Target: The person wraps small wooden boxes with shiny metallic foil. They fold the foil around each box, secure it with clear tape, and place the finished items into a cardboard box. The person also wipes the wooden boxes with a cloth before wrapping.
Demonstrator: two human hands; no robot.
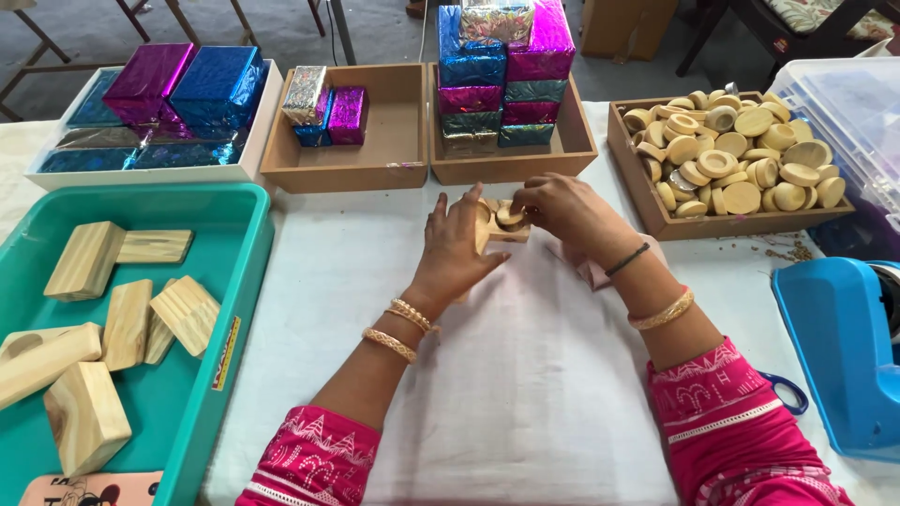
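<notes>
The left hand [457, 245] held a wooden block [494, 232] (pale, with round holes) while the right hand [560, 210] pinched a small wooden cap [509, 217] on it.

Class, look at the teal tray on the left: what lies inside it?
Inside the teal tray lie several plain wooden blocks, some overlapping. A pink flat item covers its near edge, and the picture's edge cuts off the tray's left part, so the full count stays hidden.

Pale wooden block [499, 231] with round disc [509, 216]
</notes>
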